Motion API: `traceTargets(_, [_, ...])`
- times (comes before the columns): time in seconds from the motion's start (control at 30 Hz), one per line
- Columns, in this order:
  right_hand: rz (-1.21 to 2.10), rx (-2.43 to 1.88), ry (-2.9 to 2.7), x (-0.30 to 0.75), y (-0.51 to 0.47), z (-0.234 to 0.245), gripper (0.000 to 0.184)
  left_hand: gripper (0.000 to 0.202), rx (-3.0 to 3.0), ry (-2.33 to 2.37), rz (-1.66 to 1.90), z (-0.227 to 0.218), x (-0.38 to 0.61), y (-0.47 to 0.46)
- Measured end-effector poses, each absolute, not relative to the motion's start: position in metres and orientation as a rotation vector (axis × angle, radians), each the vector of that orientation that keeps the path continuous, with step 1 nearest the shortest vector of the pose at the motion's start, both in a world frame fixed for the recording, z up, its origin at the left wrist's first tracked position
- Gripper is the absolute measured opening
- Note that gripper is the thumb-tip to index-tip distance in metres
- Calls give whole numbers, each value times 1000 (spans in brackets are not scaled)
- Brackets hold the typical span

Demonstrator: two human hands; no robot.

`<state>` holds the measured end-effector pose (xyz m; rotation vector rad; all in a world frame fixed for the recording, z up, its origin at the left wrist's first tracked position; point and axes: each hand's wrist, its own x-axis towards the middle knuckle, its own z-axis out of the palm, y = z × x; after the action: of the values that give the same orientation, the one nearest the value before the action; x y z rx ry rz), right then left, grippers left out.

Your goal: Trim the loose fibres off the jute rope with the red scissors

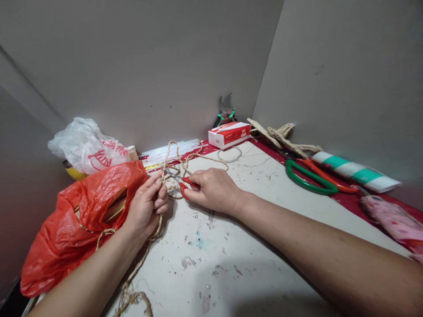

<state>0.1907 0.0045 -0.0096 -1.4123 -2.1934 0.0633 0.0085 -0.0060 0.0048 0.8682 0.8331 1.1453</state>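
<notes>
My left hand [147, 205] pinches a tan twisted straw rope [166, 155] between thumb and fingers, just beside a red plastic bag. From the top of this grip the rope loops up and back over the board; from below it trails toward the near edge, ending in a frayed tangle. My right hand [213, 188] grips small scissors with red handles [184, 190]. Their metal blades point left and meet the rope right above my left fingertips. Whether the blades are fully closed is too small to tell.
At left lie the red bag [66, 224] with wooden strips inside and a white plastic bag [90, 145]. Clear sticks [172, 152], a tissue pack [229, 135] and pruning shears [226, 110] line the wall. Green-handled scissors [310, 185], straw braids [280, 136] and a pink case [393, 220] are at right.
</notes>
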Motion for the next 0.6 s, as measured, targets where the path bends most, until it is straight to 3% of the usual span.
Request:
traceTargets(0.3, [196,-1395,-2172,190,5,-9,33,29,869,829,1145,5,9,-6])
traceTargets(0.6, [105,-1358,-2197,192,4,-9,24,28,894,790,1155,5,7,-4])
